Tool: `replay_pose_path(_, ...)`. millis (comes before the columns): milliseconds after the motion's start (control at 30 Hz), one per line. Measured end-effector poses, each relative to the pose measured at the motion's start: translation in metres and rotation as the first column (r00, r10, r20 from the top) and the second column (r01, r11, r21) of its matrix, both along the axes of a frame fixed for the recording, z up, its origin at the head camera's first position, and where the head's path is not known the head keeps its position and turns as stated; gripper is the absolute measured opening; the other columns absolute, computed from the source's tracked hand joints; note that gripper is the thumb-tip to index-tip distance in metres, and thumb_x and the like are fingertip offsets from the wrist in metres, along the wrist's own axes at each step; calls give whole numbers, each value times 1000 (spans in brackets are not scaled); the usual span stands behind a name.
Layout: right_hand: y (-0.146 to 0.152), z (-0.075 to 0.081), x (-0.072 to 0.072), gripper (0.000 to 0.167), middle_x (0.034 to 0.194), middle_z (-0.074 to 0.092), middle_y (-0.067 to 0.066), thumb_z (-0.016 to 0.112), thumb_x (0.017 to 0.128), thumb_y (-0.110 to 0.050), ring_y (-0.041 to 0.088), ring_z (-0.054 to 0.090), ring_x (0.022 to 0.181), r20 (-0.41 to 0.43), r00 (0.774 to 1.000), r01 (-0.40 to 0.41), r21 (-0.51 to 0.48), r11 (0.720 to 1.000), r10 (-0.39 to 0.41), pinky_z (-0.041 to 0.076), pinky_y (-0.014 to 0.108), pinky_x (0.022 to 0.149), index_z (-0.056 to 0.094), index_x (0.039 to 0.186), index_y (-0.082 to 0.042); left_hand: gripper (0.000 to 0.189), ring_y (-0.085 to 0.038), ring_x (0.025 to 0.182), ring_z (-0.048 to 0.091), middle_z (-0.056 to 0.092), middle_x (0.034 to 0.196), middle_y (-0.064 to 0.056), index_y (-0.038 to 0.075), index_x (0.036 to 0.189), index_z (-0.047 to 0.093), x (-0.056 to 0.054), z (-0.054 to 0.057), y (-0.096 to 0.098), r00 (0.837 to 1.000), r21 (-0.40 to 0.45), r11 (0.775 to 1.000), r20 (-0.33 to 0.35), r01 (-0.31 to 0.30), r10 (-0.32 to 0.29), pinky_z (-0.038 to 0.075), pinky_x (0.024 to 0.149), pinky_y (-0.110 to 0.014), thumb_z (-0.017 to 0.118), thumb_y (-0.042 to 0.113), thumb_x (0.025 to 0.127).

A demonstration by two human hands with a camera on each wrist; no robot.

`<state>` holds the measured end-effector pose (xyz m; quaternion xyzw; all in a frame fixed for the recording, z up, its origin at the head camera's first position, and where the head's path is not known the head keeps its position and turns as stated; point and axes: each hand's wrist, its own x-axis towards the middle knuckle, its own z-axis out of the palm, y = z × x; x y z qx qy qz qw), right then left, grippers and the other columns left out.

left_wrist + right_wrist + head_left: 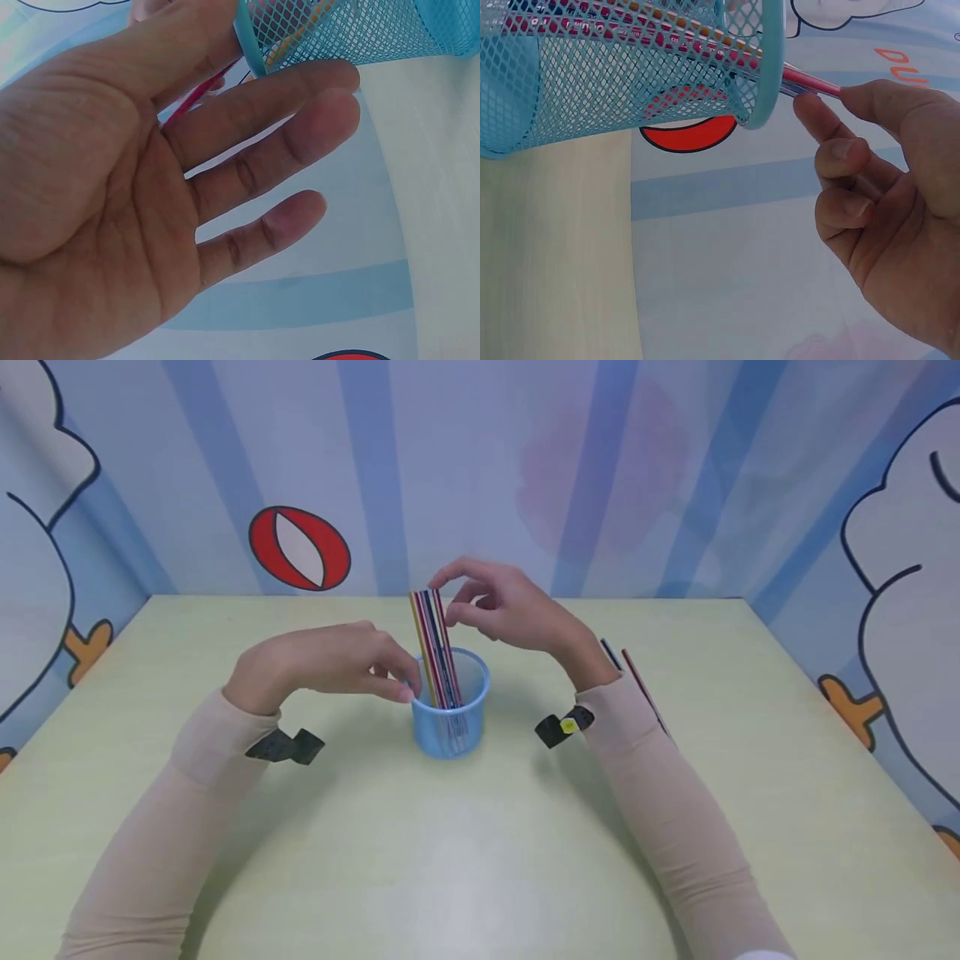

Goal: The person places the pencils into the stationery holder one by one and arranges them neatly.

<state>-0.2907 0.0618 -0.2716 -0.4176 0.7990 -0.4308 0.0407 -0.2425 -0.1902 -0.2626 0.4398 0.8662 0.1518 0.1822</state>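
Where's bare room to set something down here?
Bare table: in front of the blue cup, between the left sleeve and right sleeve; left of the left sleeve; and right of the loose pencils. Crowded: around the cup, with the left hand at its left side and the right hand at the standing pencils.

A light-blue mesh pen cup [429, 731] stands upright on the worktop [450, 852], holding slim multicoloured pencils [436, 647], tilted, tops above its rim.
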Motion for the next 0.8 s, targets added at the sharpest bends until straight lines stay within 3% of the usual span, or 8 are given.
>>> replay_pose_path(200, 3, 1, -1, 42, 100, 70, 0, 49, 103, -11, 29, 50, 59, 40, 999, -23, 107, 994, 19, 42, 34, 51, 53, 143, -26, 19, -9, 94, 66, 72, 103, 10, 19, 114, 75, 0, 1, 1, 1000, -10, 1000, -2, -7, 7, 54, 90, -37, 69, 23, 96)
replay_pose_path(333, 5, 0, -2, 48, 99, 71, 0, 42, 104, -8, 26, 49, 56, 45, 999, -29, 132, 991, 23, 43, 33, 51, 49, 146, -29, 20, -9, 94, 66, 72, 103, 11, 19, 114, 75, 0, 0, 0, 1000, -12, 1000, -6, -8, 7, 54, 89, -37, 69, 24, 96)
replay_pose_path(667, 25, -2, -13, 39, 97, 70, 2, 47, 104, -11, 42, 49, 62, 58, 996, 51, 168, 985, -61, 44, 33, 54, 56, 139, -26, 20, -10, 95, 67, 72, 105, 8, 18, 115, 75, 2, 0, 1, 1000, -26, 1000, -22, -5, 4, 54, 89, -37, 69, 22, 96)
replay_pose_path(800, 38, 0, -19, 35, 99, 70, 5, 50, 103, -12, 36, 47, 60, 82, 993, 66, 239, 969, -88, 45, 34, 56, 59, 136, -22, 19, -10, 94, 66, 72, 104, 9, 18, 114, 75, 2, 1, 2, 999, -25, 1000, -33, 1, -2, 54, 88, -36, 69, 22, 96)
